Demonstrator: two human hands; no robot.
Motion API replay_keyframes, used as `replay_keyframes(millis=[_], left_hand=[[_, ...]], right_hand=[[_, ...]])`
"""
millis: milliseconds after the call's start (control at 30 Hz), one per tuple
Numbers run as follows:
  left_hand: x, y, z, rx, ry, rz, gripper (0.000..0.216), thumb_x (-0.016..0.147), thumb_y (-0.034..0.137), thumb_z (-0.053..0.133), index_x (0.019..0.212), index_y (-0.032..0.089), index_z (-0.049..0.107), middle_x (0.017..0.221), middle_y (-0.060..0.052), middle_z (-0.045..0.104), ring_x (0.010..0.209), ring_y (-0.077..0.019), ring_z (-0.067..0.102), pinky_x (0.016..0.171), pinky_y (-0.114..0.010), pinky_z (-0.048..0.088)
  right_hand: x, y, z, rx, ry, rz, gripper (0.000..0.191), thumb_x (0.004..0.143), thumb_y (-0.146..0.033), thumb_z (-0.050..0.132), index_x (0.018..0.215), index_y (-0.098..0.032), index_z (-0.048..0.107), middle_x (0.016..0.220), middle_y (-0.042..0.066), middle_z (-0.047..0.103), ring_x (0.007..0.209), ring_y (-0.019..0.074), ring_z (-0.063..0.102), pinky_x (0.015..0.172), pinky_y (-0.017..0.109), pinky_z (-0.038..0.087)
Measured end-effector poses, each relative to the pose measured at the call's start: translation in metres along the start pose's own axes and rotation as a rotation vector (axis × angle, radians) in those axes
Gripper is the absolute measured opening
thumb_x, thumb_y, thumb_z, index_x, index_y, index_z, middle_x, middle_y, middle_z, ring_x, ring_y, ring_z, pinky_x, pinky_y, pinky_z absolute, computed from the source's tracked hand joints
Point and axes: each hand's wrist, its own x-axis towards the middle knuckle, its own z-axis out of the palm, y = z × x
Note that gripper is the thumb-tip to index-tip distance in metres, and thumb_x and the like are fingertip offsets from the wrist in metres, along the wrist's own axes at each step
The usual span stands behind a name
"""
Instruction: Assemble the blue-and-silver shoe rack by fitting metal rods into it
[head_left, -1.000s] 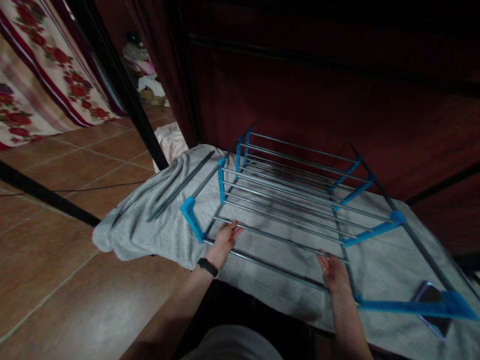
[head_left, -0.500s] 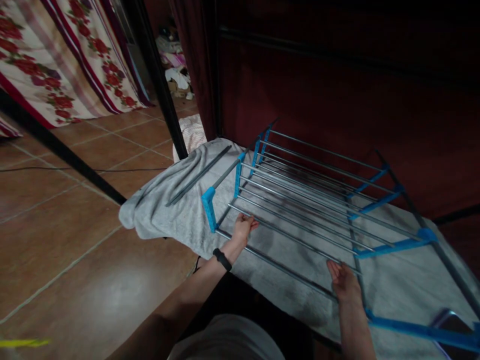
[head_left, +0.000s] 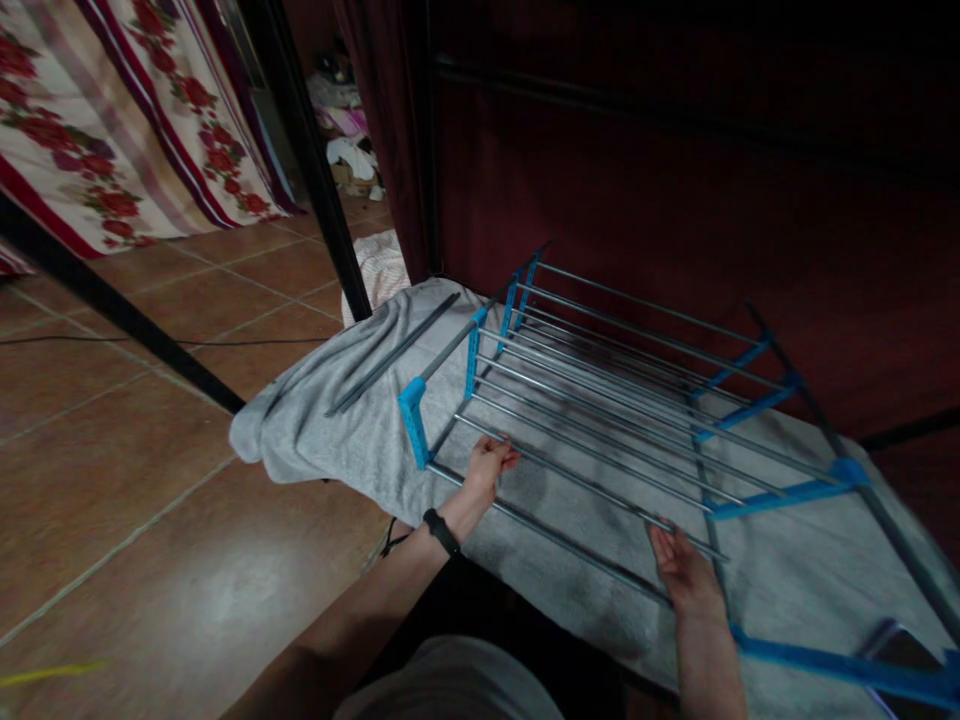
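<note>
A partly assembled metal rack (head_left: 592,385) with grey tubes and blue plastic brackets lies on a grey blanket. My left hand (head_left: 489,465), with a black band at the wrist, is closed round a thin metal rod (head_left: 577,483) near its left end. Toward the rod's right end, my right hand (head_left: 681,565) grips it from below with the fingers. The rod lies between the rack's front tube (head_left: 570,545) and its other parallel rods. Blue brackets (head_left: 414,425) stand at the left side, and a long blue bracket (head_left: 847,665) is near my right forearm.
Loose grey tubes (head_left: 394,355) lie on the blanket (head_left: 300,430) at the left. A phone (head_left: 904,650) rests under the right-hand blue bracket. Black metal posts (head_left: 311,150) rise at the left, and a dark red curtain (head_left: 637,200) hangs behind. Tiled floor (head_left: 150,480) extends left.
My right hand has shifted slightly left along the rod. My left hand stays at about the same place on it. The view has moved a little.
</note>
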Motion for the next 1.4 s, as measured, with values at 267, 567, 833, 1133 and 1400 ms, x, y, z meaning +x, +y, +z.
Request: replay_keyframes(millis=[267,567,833,1133,1400], left_hand=[[-0.012,0.009,0.006,0.004,-0.077,0.018,0.027,0.07,0.024,0.084,0.088,0.016,0.066,0.081,-0.004,0.067,0.072,-0.0155,0.066,0.075,-0.032,0.058],[-0.024,0.013,0.01,0.021,-0.143,0.04,0.031,0.067,0.031,0.088,0.086,0.017,0.067,0.084,-0.004,0.068,0.076,-0.0174,0.067,0.077,-0.035,0.057],[-0.029,0.016,0.006,-0.003,-0.162,0.036,0.027,0.07,0.025,0.086,0.09,0.016,0.07,0.086,-0.005,0.069,0.077,-0.0171,0.068,0.08,-0.034,0.058],[-0.012,0.009,-0.011,-0.136,-0.017,-0.147,0.01,0.084,0.015,0.076,0.085,0.015,0.066,0.081,-0.006,0.071,0.069,-0.0149,0.07,0.075,-0.031,0.062],[0.002,0.016,-0.019,-0.165,0.034,-0.187,0.009,0.095,0.012,0.062,0.086,0.013,0.065,0.084,-0.011,0.075,0.07,-0.0152,0.072,0.072,-0.027,0.062]], right_hand=[[-0.007,-0.002,0.002,0.039,0.02,0.024,0.016,0.084,-0.007,0.059,0.083,-0.019,0.069,0.088,0.003,0.074,0.085,0.0128,0.075,0.082,0.025,0.064],[-0.013,-0.001,0.007,-0.01,-0.022,0.049,0.012,0.079,-0.014,0.066,0.089,-0.019,0.071,0.086,0.002,0.075,0.082,0.0134,0.075,0.083,0.024,0.063],[-0.028,0.008,0.011,0.016,-0.058,0.02,0.011,0.08,-0.012,0.067,0.087,-0.02,0.07,0.087,0.002,0.075,0.082,0.0144,0.075,0.083,0.028,0.065],[-0.038,0.013,0.013,0.018,-0.08,-0.033,0.015,0.073,-0.013,0.076,0.083,-0.02,0.067,0.089,0.002,0.076,0.09,0.0152,0.075,0.094,0.034,0.062],[-0.07,0.008,0.033,0.037,-0.125,-0.106,0.019,0.068,-0.021,0.082,0.084,-0.021,0.071,0.09,0.0,0.076,0.092,0.0146,0.073,0.094,0.032,0.062]])
